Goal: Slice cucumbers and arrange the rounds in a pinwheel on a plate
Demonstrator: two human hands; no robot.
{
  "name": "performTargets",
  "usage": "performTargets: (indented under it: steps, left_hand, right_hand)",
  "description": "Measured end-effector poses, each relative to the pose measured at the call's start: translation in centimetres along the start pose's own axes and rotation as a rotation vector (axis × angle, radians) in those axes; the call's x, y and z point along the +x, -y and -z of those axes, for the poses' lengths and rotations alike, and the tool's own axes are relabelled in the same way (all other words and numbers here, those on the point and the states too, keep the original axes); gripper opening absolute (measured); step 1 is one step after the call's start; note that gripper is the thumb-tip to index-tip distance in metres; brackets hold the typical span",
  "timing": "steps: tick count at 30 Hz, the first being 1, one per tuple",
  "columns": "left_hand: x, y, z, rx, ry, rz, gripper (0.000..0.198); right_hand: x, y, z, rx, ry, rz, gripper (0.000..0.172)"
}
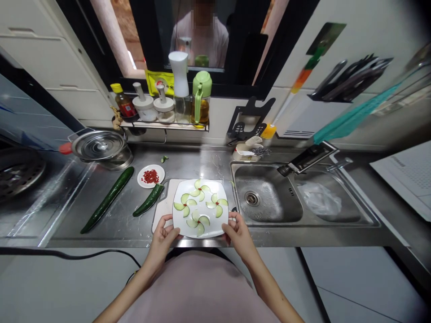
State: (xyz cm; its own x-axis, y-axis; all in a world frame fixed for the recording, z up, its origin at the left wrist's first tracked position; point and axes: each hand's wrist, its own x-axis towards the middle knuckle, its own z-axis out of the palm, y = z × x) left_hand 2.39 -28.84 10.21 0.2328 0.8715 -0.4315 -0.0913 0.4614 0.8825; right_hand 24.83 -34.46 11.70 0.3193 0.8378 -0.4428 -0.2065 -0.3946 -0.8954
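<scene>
The bare left arm (134, 287) and right arm (272, 285) are slanting inward from the view's lower edge, while the left grip (164, 235) and right grip (239, 231) are facing each other at matching height, both clasping, with thumbs (173, 233) lying on top and fingers (164, 221) curling partly out of sight beneath.
</scene>
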Motion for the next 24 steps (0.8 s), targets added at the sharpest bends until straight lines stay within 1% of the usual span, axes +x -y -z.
performTargets:
  steps: [6, 14, 19, 24]
  left_hand:
    - [-0.1, 0.4, -0.1, -0.018, 0.0, 0.014, 0.048]
    - [0.0, 1.1, 0.1, -0.01, 0.0, 0.025, 0.049]
    - [0.0, 1.6, -0.3, -0.034, 0.0, 0.022, 0.049]
    - [-0.1, 2.0, -1.2, -0.043, 0.054, 0.035, 0.05]
  right_hand:
    - [0.4, -1.3, -0.2, 0.039, -0.073, -0.007, 0.036]
    - [0.5, -2.0, -0.3, 0.087, -0.116, -0.031, 0.036]
    - [0.1, -2.2, -1.3, 0.222, -0.181, -0.068, 0.043]
    - [0.0, -2.6, -2.2, 0.408, -0.211, -0.103, 0.055]
